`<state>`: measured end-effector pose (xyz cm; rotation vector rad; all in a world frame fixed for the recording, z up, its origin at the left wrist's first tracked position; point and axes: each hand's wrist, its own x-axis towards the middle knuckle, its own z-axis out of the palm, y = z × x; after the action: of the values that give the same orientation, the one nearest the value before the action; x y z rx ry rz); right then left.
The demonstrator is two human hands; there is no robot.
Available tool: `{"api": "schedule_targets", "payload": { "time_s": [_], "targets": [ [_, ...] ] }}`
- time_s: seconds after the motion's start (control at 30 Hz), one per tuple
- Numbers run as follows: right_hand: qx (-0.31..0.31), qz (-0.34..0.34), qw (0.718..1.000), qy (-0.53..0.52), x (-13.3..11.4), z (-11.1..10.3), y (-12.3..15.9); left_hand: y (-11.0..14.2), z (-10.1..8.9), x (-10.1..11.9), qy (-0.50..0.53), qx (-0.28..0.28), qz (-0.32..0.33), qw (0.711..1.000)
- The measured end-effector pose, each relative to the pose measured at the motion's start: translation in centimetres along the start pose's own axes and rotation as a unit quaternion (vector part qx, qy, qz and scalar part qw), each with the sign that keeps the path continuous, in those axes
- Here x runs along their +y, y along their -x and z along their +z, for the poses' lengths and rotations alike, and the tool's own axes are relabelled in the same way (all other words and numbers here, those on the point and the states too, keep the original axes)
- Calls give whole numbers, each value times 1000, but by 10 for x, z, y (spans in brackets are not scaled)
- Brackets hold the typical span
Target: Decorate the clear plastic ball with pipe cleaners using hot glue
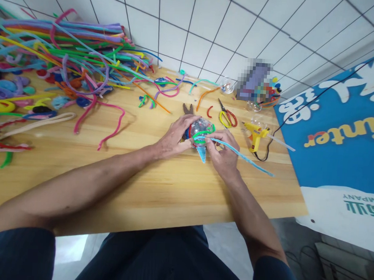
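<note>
In the middle of the table, my left hand [177, 136] is closed round the side of a clear plastic ball [200, 126] trimmed with red and green pipe cleaners. My right hand [221, 152] pinches a light blue pipe cleaner [246, 157] against the near side of the ball. Its long free end sticks out to the right over the table. A pointed light blue piece [201, 154] juts from the ball toward me. Dark-jawed pliers [188, 109] lie just behind my left hand, their handles hidden.
Scissors [227, 116] and a yellow glue gun [255, 135] with a cord lie to the right. A heap of colourful pipe cleaners [81, 53] fills the left side. Clear balls [227, 86] stand near the tiled wall [206, 27]. A blue printed board [349, 124] borders the table [158, 197].
</note>
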<state>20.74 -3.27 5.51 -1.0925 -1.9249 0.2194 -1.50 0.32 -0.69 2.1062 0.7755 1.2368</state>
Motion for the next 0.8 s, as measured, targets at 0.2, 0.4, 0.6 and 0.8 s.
{"api": "schedule_targets", "payload": {
  "time_s": [0.2,0.4,0.6,0.8],
  "targets": [
    [4,-3,1000,-18,-1,1,-1,0,2,0,-9,14,6,1000],
    [8,17,1000,-6,-4,3,-1,0,2,2,-17,11,-3,1000],
    [28,40,999,6,-8,8,-1,1,3,2,-23,12,2,1000],
    [44,48,998,6,-10,11,0,1,4,2,-29,11,5,1000]
  ]
}}
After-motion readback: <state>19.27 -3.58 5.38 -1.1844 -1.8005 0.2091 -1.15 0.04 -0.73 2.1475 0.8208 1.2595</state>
